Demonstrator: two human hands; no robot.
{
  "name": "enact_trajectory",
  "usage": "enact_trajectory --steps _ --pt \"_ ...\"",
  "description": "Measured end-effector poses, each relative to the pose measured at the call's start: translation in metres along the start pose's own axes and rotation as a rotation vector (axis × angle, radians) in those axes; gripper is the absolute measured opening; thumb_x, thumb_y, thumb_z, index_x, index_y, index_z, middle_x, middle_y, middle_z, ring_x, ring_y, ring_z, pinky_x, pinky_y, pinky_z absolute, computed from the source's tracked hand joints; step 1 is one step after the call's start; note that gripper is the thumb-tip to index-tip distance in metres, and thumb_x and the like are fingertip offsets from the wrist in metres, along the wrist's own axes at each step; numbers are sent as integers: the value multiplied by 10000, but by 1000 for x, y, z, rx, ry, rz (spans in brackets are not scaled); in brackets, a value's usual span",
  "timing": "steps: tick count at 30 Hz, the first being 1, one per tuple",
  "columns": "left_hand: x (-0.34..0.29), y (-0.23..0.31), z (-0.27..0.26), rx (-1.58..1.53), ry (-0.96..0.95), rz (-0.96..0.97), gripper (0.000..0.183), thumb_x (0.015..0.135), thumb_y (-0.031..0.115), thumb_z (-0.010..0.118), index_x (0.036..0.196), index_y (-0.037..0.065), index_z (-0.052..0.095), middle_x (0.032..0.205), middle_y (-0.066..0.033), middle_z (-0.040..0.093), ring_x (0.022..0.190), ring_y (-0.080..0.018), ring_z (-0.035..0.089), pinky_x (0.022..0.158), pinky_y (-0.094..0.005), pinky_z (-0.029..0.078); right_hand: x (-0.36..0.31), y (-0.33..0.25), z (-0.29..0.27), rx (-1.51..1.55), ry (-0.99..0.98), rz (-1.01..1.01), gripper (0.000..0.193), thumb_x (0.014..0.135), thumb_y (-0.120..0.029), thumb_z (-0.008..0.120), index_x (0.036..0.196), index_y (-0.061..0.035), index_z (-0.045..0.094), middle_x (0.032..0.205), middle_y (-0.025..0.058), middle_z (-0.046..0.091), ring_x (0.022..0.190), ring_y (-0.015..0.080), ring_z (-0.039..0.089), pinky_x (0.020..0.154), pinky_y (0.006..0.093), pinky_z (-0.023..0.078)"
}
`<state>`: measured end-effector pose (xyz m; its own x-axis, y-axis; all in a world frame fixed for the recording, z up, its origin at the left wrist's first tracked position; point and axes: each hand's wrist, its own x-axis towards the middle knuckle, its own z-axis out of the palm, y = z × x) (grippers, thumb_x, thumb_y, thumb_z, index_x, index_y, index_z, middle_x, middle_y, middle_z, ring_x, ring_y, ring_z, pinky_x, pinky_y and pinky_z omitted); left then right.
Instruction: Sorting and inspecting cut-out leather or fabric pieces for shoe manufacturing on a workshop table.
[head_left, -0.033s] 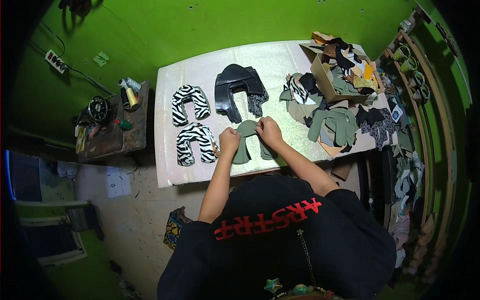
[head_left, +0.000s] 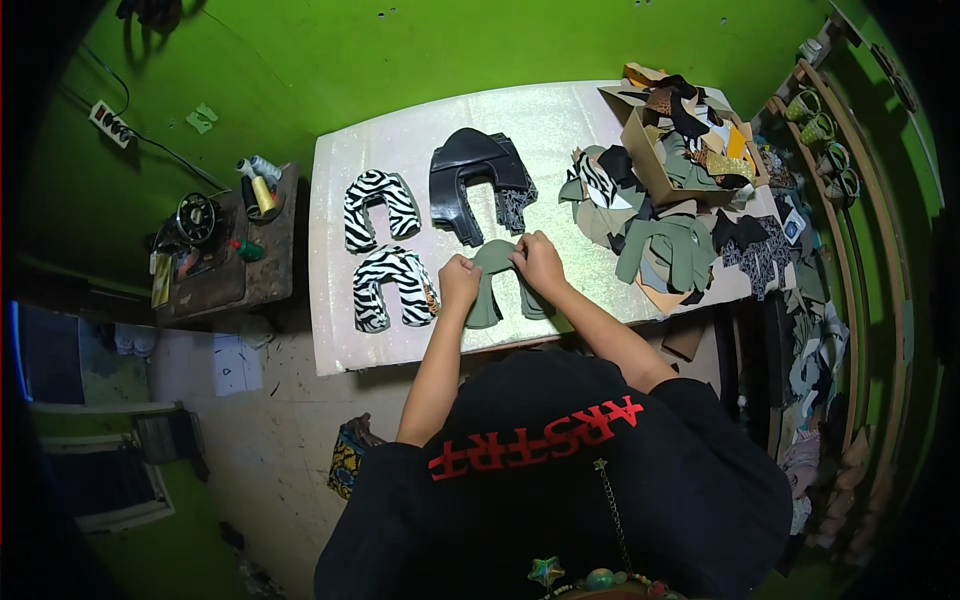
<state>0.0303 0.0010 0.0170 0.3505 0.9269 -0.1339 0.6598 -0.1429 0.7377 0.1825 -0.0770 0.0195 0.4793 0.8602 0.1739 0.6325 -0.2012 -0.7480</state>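
Observation:
At the near edge of the white table (head_left: 590,115) lies a green U-shaped cut piece (head_left: 494,257), its curve away from me and its two legs toward me. My left hand (head_left: 460,279) pinches the left side of that curve. On the right side my right hand (head_left: 539,262) grips it with closed fingers, which partly cover the edge. Just beyond is a pile of black U-shaped pieces (head_left: 482,160), some with a grey pattern. To the left stand two stacks of zebra-striped U-shaped pieces, a far one (head_left: 381,205) and a near one (head_left: 385,285).
A cardboard box (head_left: 650,165) full of scraps stands at the table's far right. Loose green scraps (head_left: 668,250) and patterned grey scraps (head_left: 760,255) lie before it. Left of the table is a sewing machine (head_left: 197,218) with thread spools (head_left: 262,192). Shelving (head_left: 850,250) lines the right wall.

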Motion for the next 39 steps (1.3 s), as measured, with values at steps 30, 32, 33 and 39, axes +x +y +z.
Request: enact_trajectory --steps 30,32,33,39 --pt "6 118 94 -33 -188 624 128 722 108 578 831 51 610 911 -141 555 895 -324 494 815 -381 395 -23 100 -182 -543 619 427 438 677 -154 641 1077 -85 477 1091 130 403 1042 319 372 859 444 278" --pt "6 129 107 -52 -256 665 132 725 116 580 835 51 613 913 -142 562 899 -327 491 818 -381 393 -32 111 -187 -508 651 423 441 683 -162 651 1079 -87 474 1084 128 406 1037 310 375 851 442 277" --pt "6 135 113 -36 -283 681 134 728 119 583 838 51 616 916 -143 568 897 -328 491 821 -378 392 -35 115 -190 -526 649 427 414 687 -162 656 1066 -108 498 1066 112 418 1024 300 384 844 438 277" --pt "4 172 150 -45 -426 779 177 727 128 590 882 51 626 938 -130 566 930 -324 480 851 -374 379 -40 136 -205 -525 522 394 385 679 -170 675 1046 -153 561 1036 88 444 1005 287 400 834 432 284"
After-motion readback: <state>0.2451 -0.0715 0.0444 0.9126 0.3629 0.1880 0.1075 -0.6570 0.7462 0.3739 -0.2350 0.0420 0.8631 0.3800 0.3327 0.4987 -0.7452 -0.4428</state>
